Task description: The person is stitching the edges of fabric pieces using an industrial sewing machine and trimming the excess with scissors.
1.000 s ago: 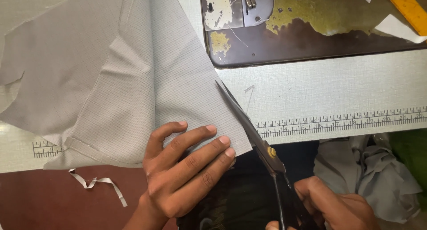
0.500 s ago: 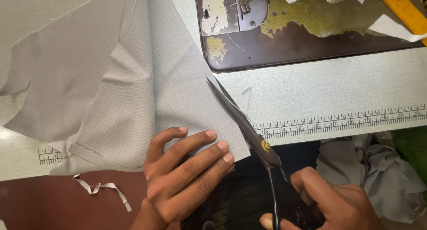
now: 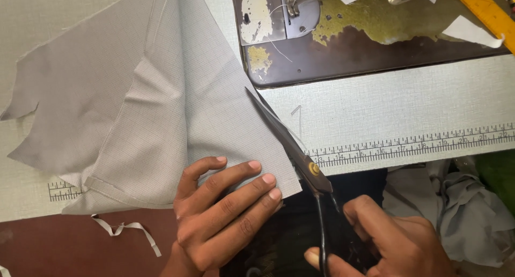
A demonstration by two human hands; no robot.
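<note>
Pressing flat on the grey fabric (image 3: 161,111), the left hand (image 3: 220,218) lies with its fingers (image 3: 244,172) spread and stretched out, their tips close to the cloth's lower right corner. The fabric is a large folded piece of fine-checked grey cloth that covers the left half of the bench (image 3: 407,105), its right edge running on a slant from the top down to that corner. Along this slanted edge lie the blades of the black scissors (image 3: 289,145), nearly closed, tip pointing up and left toward the sewing machine bed (image 3: 343,52), brass pivot just beside the cloth's corner. The right hand (image 3: 391,245) grips the scissor handles at the bottom of the view, fingers curled around them. A printed ruler scale (image 3: 407,145) runs along the front edge of the bench. A thin strip of cut cloth (image 3: 126,229) lies on the brown surface below the fabric, and crumpled grey cloth (image 3: 461,212) sits at the lower right. A yellow ruler (image 3: 485,11) lies at the upper right.
</note>
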